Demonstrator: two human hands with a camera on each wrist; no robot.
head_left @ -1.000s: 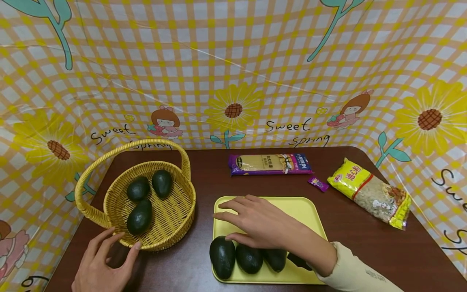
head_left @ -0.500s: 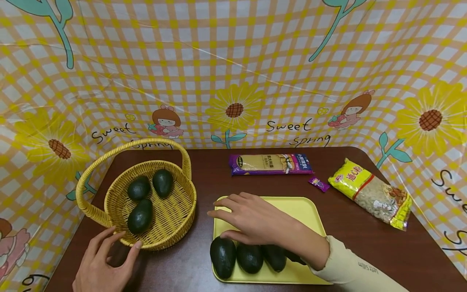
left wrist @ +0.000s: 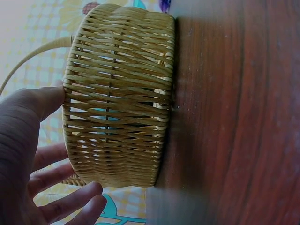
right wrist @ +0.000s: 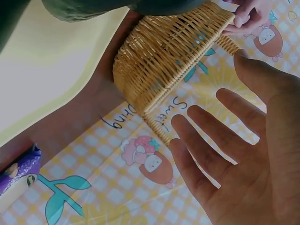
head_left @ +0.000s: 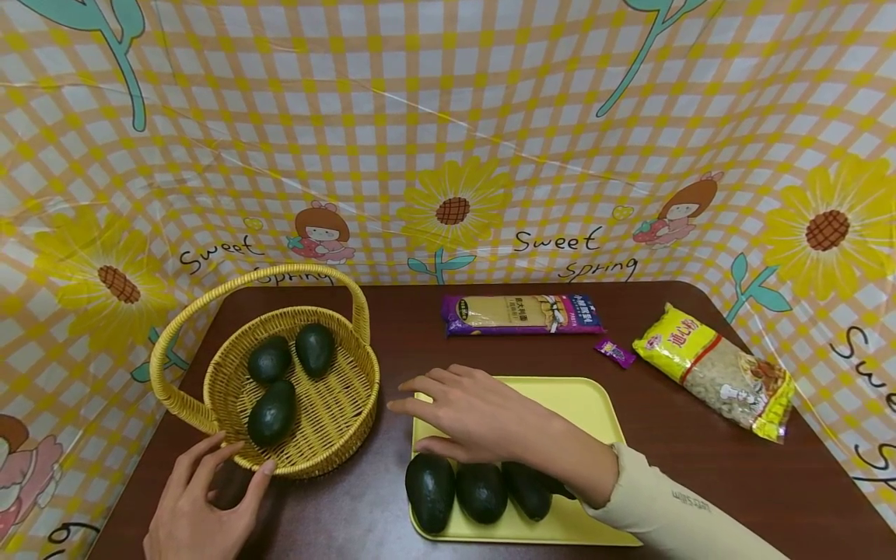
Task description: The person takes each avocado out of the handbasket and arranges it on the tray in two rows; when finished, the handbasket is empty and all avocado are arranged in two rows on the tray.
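Note:
My right hand (head_left: 467, 414) hovers over the yellow tray (head_left: 581, 393), fingers spread and holding nothing. Below it, several dark green avocados (head_left: 430, 491) lie in a row along the tray's near side, the rightmost partly hidden by the forearm. To the left stands a woven basket (head_left: 360, 435) with a tall handle; three avocados (head_left: 271, 414) rest inside. My left hand (head_left: 206, 494) is at the basket's near-left rim, thumb tip and fingertips touching it, fingers loosely extended. In the left wrist view the thumb meets the rim of the basket (left wrist: 119, 98).
At the back of the brown table (head_left: 392, 334) lies a purple pack of pasta (head_left: 521, 314), with a small purple packet (head_left: 615, 353) beside it. A yellow bag of pasta (head_left: 714, 373) lies at the right. A checked, flowered cloth (head_left: 448, 117) rises behind and at both sides.
My right hand has shifted slightly left across the tray, toward the basket. The left hand stays at the rim, and the avocados keep their places.

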